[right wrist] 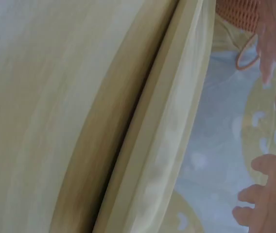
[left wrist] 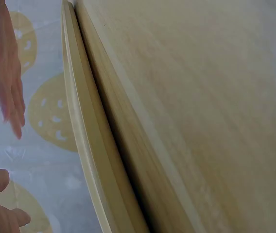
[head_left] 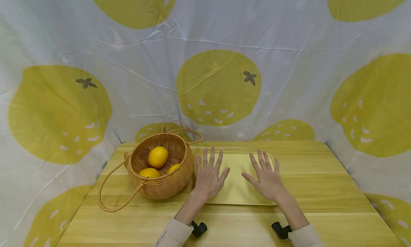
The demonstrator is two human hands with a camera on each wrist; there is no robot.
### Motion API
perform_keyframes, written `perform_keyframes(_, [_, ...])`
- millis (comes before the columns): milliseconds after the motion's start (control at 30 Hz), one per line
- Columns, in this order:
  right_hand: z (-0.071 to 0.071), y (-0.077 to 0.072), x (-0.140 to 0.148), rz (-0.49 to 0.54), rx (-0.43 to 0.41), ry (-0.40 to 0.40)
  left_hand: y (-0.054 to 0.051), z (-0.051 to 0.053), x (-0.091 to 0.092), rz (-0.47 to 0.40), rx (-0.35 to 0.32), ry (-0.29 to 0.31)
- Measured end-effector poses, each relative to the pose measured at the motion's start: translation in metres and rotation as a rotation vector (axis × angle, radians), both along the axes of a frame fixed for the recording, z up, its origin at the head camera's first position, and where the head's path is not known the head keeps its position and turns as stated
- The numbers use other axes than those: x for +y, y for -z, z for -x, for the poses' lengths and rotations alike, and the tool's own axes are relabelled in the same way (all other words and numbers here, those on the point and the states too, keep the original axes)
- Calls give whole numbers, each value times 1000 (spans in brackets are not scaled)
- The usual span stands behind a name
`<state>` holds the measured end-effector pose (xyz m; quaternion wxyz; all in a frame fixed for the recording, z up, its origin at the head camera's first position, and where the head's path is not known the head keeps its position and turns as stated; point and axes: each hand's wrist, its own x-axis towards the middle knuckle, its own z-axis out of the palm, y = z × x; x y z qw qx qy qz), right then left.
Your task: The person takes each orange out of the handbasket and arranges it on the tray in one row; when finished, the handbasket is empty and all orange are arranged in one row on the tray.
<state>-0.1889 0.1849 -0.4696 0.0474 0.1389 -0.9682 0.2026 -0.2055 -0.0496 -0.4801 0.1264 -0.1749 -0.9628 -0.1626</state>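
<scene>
My left hand (head_left: pixel 209 179) is over the left side of a pale gold rectangular tray (head_left: pixel 236 190), its fingers straight and spread. Over the tray's right side, my right hand (head_left: pixel 266 181) is spread the same way, and neither hand holds anything. Both wrist views show the hands apart from the tray's rim (left wrist: pixel 90 145). Just left of my left hand stands a round woven basket (head_left: pixel 167 186). Three yellow fruits, likely lemons, lie in it: one lemon (head_left: pixel 158 157) towards the back, another lemon (head_left: pixel 149 173) at the front, and a third lemon (head_left: pixel 173 168) partly hidden by the rim.
One loop handle (head_left: pixel 107 208) of the basket hangs out to the front left over the wooden table (head_left: pixel 321 204). The other handle (head_left: pixel 200 134) sticks out at the back right. A lemon-print cloth (head_left: pixel 289 79) hangs behind and beside the table.
</scene>
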Motion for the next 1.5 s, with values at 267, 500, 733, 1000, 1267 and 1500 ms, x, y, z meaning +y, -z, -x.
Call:
perform_keyframes(267, [2,-3,37,101,-164,-12,-8,-5,-3,-17,-50,20])
perform_keyframes(500, [9,4,71,180,-302,-45,-17,-10,-8,-20,-75,45])
perform_keyframes(733, [16,15,92,228,-435,-69,-25,-15,-13,-24,-73,73])
perform_keyframes(1000, [22,23,103,218,-513,-80,-36,-24,-21,-79,-95,123])
perform_keyframes(1267, [24,26,110,211,-483,-141,-59,-28,-34,-145,-137,145])
perform_keyframes(1500, [25,26,109,189,-459,-151,-92,-23,-67,-266,-189,128])
